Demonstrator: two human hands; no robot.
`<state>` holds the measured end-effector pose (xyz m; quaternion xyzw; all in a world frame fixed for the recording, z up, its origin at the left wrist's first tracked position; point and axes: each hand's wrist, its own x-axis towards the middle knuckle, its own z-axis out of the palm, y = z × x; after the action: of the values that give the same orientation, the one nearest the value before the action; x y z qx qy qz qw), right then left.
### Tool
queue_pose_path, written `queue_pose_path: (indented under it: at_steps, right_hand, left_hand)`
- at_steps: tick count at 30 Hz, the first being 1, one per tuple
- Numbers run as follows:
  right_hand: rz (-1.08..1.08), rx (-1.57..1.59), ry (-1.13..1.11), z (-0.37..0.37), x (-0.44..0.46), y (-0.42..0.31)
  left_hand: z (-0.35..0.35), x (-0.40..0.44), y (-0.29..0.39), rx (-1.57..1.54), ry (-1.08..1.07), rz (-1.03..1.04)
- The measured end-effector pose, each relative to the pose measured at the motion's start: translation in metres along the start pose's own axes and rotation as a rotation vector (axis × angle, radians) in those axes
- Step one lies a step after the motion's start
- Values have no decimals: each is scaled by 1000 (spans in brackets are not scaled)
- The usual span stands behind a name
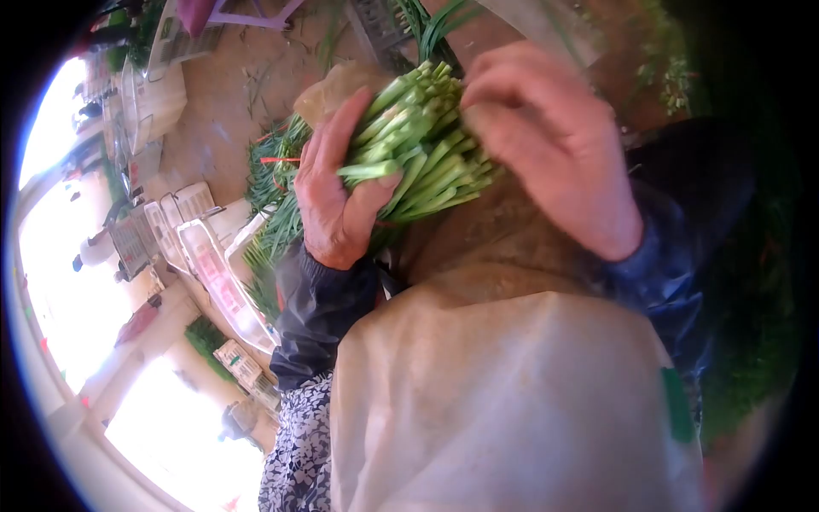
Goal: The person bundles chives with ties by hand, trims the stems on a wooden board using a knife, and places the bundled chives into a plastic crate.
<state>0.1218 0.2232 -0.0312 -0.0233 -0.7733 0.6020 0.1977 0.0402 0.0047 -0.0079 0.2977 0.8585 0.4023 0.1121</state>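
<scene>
My left hand [333, 188] is wrapped around a thick bunch of green stalks [418, 145], its thumb lying over the near stalks. Their pale cut ends point up and to the right. Just right of the bunch is my right hand [554, 145], slightly blurred, with fingers curled and thumb drawn in toward them. Whatever may be between those fingertips is hidden. Long thin green leaves [277, 171] spread out left of my left hand, with a red tie [280, 160] among them.
A stained beige apron [512, 392] covers my lap. White plastic crates [213, 273] stand to the left on a brown floor [217, 111]. More greens [431, 26] lie beyond the bunch, and dark greenery [751, 341] fills the right side.
</scene>
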Motion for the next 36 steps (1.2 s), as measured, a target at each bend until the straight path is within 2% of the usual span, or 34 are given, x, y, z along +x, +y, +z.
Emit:
queue_pose_path:
  at_steps: [1, 2, 10, 16, 26, 27, 30, 32, 34, 36]
  right_hand:
    - [-45, -6, -129, 4, 1, -3]
    - [-43, -4, -135, 8, 1, -4]
    - [187, 4, -91, 18, -4, -1]
    - [121, 101, -88, 29, -14, 13]
    - [190, 249, 44, 48, -14, 10]
    - [201, 334, 65, 48, -15, 11]
    - [237, 441, 81, 45, -16, 12]
    - [260, 459, 76, 44, -17, 14]
    - [275, 526, 158, 46, -17, 18]
    - [266, 513, 124, 43, -20, 19]
  left_hand:
    - [0, 2, 3, 48, -8, 8]
    - [-1, 2, 6, 96, -15, 18]
    - [4, 3, 10, 165, -2, -10]
    - [6, 3, 9, 174, -3, 10]
    - [5, 12, 6, -39, -73, 11]
    - [5, 13, 6, -44, -68, 15]
    - [8, 14, 7, -35, -74, -11]
    - [9, 15, 10, 83, -102, 36]
    - [10, 18, 14, 102, -113, 32]
    - [11, 19, 17, 126, -126, 27]
